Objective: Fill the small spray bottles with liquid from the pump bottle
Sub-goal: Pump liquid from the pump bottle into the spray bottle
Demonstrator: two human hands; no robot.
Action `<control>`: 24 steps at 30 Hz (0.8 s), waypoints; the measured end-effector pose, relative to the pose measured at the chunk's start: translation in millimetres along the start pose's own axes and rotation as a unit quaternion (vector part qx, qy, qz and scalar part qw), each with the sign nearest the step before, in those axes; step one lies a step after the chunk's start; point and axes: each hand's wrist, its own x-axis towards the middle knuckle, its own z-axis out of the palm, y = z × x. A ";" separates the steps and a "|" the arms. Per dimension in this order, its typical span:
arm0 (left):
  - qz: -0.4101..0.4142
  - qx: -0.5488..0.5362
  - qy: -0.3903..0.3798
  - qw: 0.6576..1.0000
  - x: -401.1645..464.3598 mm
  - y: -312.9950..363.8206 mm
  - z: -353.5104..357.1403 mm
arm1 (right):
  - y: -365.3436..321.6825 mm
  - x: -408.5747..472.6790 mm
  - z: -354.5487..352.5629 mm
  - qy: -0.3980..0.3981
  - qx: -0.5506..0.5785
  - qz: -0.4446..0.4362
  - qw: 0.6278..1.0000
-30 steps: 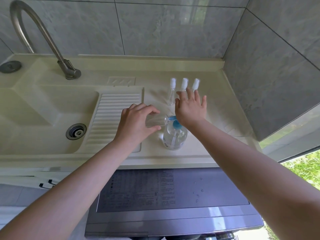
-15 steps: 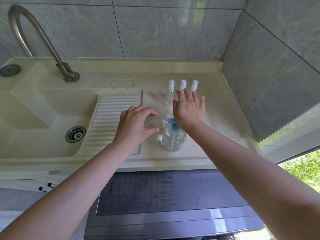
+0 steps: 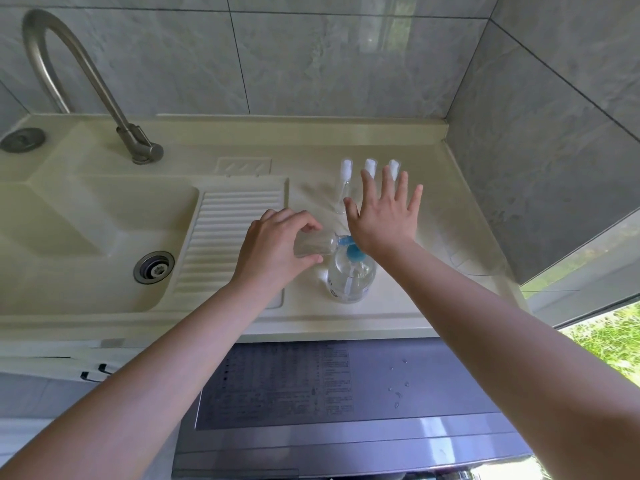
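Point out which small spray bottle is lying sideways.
The uncapped bottle in the left hand, tipped to the pump spout; the three capped ones stand upright behind.

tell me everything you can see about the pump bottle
The pump bottle is round, squat and clear, seemingly plastic, with clear liquid and a dip tube inside. It stands upright on the counter near the front edge. Its pump head is blue; the right hand, fingers straight, presses it, while the spout meets the mouth of the small bottle held sideways by the left hand.
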 end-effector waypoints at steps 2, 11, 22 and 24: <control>-0.001 -0.002 -0.005 1.000 0.0 -0.2 0.4 | 1.2 0.3 2.3 -0.028 0.010 0.009 1.000; -0.008 0.002 -0.013 1.000 -1.9 1.0 -0.1 | 0.7 1.7 -0.9 -0.022 -0.019 -0.002 1.000; -0.010 -0.003 -0.016 1.000 -1.1 1.0 -0.5 | -0.4 4.7 -5.7 -0.031 -0.011 -0.008 0.999; -0.012 -0.007 -0.015 1.000 -0.9 0.6 1.1 | 1.0 4.6 -2.3 -0.063 0.023 0.017 0.998</control>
